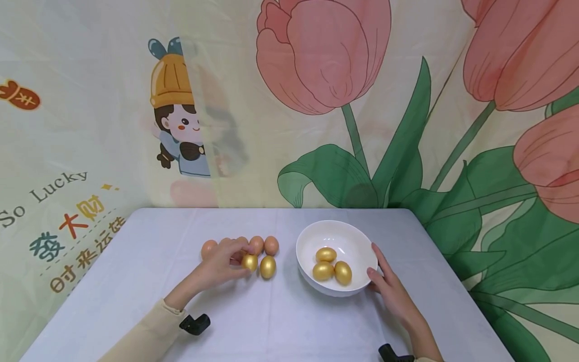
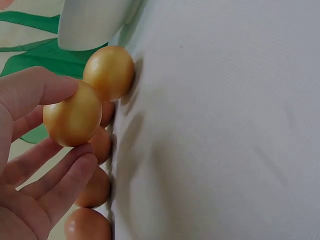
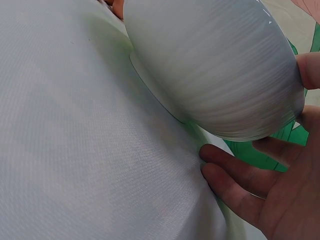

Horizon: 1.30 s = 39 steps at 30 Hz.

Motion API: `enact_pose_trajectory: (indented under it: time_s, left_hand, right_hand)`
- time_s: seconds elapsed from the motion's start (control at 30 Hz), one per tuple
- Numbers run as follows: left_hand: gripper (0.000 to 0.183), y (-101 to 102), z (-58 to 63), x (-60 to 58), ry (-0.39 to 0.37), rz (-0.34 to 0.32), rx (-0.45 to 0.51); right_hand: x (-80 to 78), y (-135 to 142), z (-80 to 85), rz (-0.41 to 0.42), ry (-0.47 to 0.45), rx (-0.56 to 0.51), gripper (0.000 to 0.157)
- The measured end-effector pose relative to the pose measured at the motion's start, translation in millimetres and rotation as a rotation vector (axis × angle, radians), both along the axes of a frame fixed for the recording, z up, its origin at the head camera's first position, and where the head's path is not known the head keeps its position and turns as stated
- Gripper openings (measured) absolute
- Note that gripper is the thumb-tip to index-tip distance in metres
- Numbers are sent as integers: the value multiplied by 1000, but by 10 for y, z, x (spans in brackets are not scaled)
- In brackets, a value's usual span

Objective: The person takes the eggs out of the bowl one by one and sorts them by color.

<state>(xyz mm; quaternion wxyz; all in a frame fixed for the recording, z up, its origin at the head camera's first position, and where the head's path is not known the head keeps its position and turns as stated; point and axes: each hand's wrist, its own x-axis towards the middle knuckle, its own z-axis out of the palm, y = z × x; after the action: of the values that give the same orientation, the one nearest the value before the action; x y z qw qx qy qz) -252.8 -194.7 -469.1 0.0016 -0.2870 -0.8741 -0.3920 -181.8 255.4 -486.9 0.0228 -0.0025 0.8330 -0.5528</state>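
Toward 4 o'clock from the left hand (image 1: pixel 222 262), bare table (image 1: pixel 280 324) is opening. Brown eggs (image 1: pixel 271 245) are blocking 11 through 2 o'clock; a resting golden egg (image 1: pixel 268 267) is obstructing 3 o'clock, a gap separating it from the white bowl (image 1: pixel 312 285), whose 4 o'clock side the right hand (image 1: pixel 392 289) is barring.

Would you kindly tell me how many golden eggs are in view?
5 golden eggs: three in the white bowl, one pinched by the left hand, one on the table.

Backdrop (image 1: pixel 253 166): pale, printed
Tulips (image 1: pixel 334 55): large, pink, with green leaves (image 1: pixel 332 161)
Cartoon figure (image 1: pixel 174 85): orange-hatted, blue-clothed
Lettering (image 1: pixel 55 187): "So Lucky" above Chinese characters (image 1: pixel 73 226)
Table (image 1: pixel 289 332): white surface
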Motion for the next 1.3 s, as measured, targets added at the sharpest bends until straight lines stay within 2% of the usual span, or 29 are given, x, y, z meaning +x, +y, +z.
enact_pose_trajectory:
  time_s: [0.17,0.33,0.57,0.73,1.3]
  left_hand:
    - [33,14,-83,-4,18,8,-9]
    - [35,1,-152,10,-6,37,-12]
    - [36,22,-223,-12,14,18,15]
    - [38,41,-235,-12,-18,18,37]
    - [49,35,-267,-26,-23,20,44]
  right_hand:
    - [1,-4,1,0,5,1,70]
    - [4,-6,1,0,6,1,70]
    - [4,2,2,7,19,-6,69]
    - [2,4,-4,4,11,-4,70]
    - [0,1,-11,-1,4,0,70]
